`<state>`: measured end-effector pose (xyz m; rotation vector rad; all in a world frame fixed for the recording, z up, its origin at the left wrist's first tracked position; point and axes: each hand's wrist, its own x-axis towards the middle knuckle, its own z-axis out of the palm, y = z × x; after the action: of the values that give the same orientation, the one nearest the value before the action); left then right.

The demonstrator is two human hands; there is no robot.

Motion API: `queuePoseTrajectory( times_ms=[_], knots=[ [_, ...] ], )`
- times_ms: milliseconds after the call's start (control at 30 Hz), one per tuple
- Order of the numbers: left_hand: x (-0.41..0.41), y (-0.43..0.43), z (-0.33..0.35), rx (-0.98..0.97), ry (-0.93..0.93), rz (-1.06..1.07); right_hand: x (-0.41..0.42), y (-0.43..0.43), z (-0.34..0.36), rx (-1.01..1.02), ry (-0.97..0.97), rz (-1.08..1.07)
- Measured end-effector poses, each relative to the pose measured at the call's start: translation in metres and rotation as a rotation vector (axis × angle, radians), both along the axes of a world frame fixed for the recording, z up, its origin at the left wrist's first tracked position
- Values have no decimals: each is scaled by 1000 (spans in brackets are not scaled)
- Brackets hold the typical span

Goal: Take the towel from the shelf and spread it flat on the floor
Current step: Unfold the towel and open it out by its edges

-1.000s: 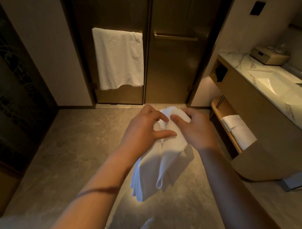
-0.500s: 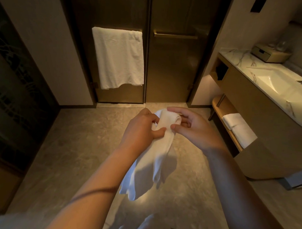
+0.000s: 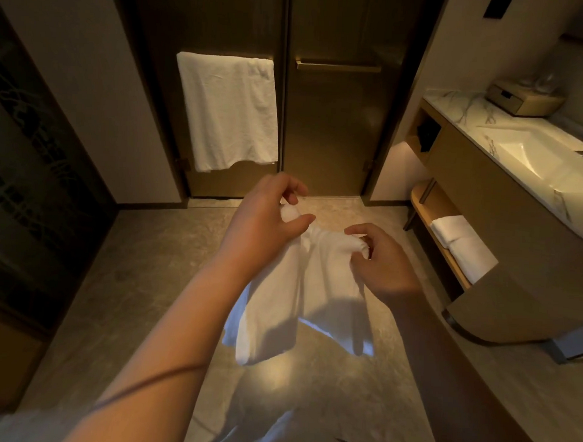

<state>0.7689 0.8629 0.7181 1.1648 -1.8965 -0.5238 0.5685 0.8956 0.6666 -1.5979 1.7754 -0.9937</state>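
Observation:
A small white towel (image 3: 300,297) hangs in the air over the grey tiled floor (image 3: 142,281), partly unfolded, its lower edge drooping in folds. My left hand (image 3: 267,216) pinches its upper left corner between thumb and fingers. My right hand (image 3: 378,260) grips the upper right edge, a bunch of cloth wrapped around the fingers. The two hands are a short way apart with the top edge stretched loosely between them. The low wooden shelf (image 3: 426,205) under the vanity at the right holds a folded white towel (image 3: 461,246).
A large white towel (image 3: 228,109) hangs on a bar on the dark door straight ahead. The marble vanity (image 3: 466,108) with its sink (image 3: 537,156) and a wooden box (image 3: 522,100) juts in at the right. A dark patterned panel (image 3: 30,178) lines the left side.
My hands have drawn apart, the right one moving right and down, and the bunched towel has opened out wider between them.

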Motion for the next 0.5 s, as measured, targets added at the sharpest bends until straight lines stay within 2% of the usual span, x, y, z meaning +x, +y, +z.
queuePoseTrajectory(
  times_ms=[100, 300, 500],
  knots=[
    [0, -1, 4, 13, -89, -27, 3, 0, 0, -53, -130, -53],
    [-16, 0, -14, 126, -295, -100, 19, -5, 15, -53, -426, -11],
    [-24, 2, -33, 148, -248, -17, 27, -11, 17, 3, -468, 45]
  ],
)
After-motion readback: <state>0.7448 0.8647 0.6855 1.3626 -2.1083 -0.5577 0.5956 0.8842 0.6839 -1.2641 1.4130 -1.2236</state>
